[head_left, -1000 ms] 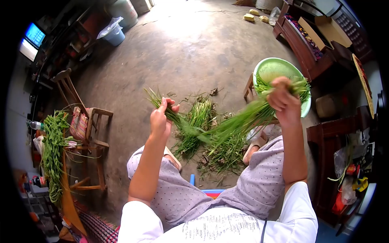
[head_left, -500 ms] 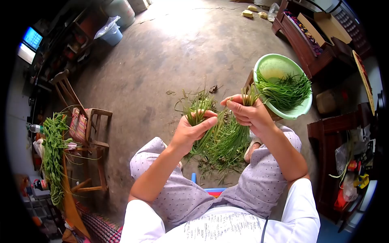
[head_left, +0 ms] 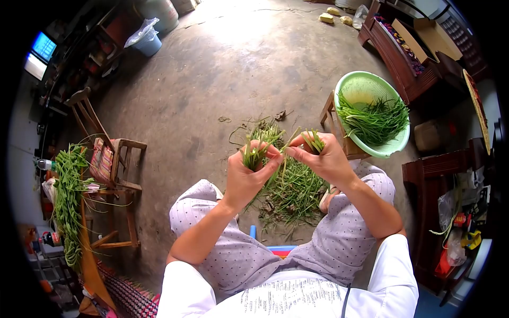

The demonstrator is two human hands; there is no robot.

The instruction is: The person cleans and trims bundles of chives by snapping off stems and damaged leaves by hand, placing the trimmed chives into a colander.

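Note:
My left hand (head_left: 246,175) is closed round a bunch of thin green stalks (head_left: 253,155), which look like garlic chives. In my right hand (head_left: 326,159) is a second bunch of green stalks (head_left: 314,142), gripped in the curled fingers. The fingertips of both hands meet at a few pale stalks between them. Below, a loose pile of green stalks and trimmings (head_left: 297,196) lies on the floor between my feet. A light green plastic basket (head_left: 354,82) on the right holds a heap of long green stalks (head_left: 376,121).
The basket rests on a wooden stool (head_left: 327,114). At left stands a wooden chair (head_left: 129,159), near leafy greens (head_left: 71,196) on a board. A blue bin (head_left: 148,45) is at the back left, and a dark wooden bench with an open cardboard box (head_left: 442,42) at the back right.
My right hand has moved left and slightly down, bringing its fingertips to my left hand's. The hanging stalks below my hands show less now. The basket has not moved noticeably.

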